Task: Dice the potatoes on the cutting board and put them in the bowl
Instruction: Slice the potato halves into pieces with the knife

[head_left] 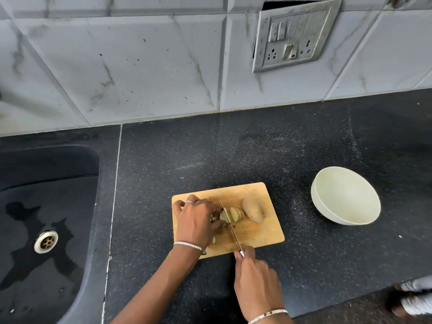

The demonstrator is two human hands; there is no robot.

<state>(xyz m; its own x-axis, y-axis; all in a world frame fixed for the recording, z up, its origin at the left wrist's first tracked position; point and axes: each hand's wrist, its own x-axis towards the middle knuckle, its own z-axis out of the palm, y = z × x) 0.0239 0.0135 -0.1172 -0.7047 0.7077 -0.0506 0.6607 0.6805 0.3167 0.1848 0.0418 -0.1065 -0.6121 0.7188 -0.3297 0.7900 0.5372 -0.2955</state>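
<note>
Black granite counter [257, 160], wooden cutting board [257, 235]: left hand [196, 218] fingers curled, pinning the half-sliced potato [235, 215], right hand [254, 284] wrapped round the knife [231, 226]. Firm but probably slippery cut faces, so I'd pin the skin side.

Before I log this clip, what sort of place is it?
Likely a home kitchen: a sink in a dark counter, a tiled wall, and a potato being cut on a board.
</note>
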